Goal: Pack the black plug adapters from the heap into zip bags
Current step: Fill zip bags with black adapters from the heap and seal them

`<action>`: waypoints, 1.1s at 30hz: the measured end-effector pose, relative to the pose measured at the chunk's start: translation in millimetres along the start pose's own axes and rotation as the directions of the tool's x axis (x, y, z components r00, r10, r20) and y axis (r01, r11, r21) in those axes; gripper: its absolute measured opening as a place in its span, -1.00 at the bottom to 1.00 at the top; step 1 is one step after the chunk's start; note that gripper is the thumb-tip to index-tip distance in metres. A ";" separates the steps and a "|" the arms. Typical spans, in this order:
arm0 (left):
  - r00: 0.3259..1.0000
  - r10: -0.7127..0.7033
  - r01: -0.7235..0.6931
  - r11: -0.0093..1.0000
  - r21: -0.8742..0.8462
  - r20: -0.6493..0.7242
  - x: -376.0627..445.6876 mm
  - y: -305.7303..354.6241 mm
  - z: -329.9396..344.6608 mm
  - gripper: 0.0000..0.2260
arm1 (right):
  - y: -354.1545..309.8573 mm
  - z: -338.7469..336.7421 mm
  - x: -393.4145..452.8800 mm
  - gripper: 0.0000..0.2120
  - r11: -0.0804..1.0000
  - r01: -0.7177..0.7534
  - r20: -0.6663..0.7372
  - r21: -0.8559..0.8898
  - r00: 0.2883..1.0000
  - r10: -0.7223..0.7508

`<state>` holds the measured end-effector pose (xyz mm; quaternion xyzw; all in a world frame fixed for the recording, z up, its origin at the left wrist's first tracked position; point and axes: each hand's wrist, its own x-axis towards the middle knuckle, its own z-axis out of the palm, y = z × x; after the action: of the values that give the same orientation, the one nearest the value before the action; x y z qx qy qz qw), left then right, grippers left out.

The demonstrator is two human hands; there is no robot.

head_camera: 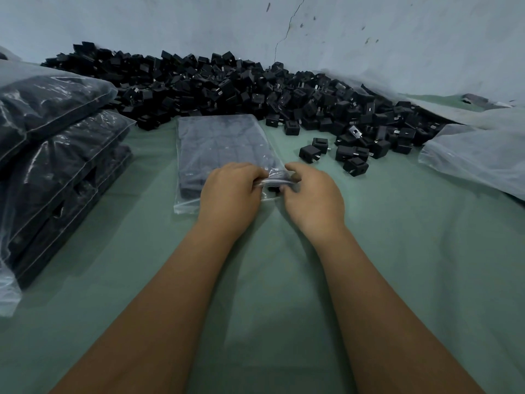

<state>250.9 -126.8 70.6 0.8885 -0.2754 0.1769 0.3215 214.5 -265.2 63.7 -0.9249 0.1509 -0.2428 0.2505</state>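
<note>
My left hand [230,191] and right hand [314,194] pinch the filled zip bag [221,143] at its mouth; slippery film, weighty load, I'd judge.

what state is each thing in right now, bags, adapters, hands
zip bag: filled with adapters, lying flat, near opening pinched by both hands
left hand: fingers curled on the bag's opening
right hand: fingers curled on the bag's opening
heap of adapters: loose, unpacked, against the wall
packed bags: full, stacked at left
empty bags: lying flat at right
</note>
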 end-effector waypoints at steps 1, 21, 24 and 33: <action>1.000 -0.007 0.007 1.000 -0.003 -0.009 -0.3 0.0 0.0 -0.76 | 0.2 0.9 0.5 -0.73 1.000 -0.014 -0.007 0.009 1.000 0.014; 0.999 0.031 -0.031 1.000 0.003 -0.032 -2.4 2.5 -0.3 -0.77 | 0.0 6.3 7.2 -0.66 0.985 0.084 -0.018 0.152 0.996 -0.083; 0.998 0.050 -0.049 0.998 0.030 -0.027 -2.3 4.1 -0.7 -0.79 | 1.4 7.9 7.6 -0.68 0.982 0.055 -0.024 0.182 0.998 -0.052; 0.984 0.175 -0.179 0.976 0.127 0.041 -3.9 15.6 3.6 -0.76 | 9.0 -1.0 9.2 -0.70 0.935 -0.053 -0.012 0.352 0.998 0.062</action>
<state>238.9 -137.7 73.4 0.8821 -0.3458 0.2095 0.2416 220.2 -276.8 63.1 -0.8577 0.1350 -0.2691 0.4168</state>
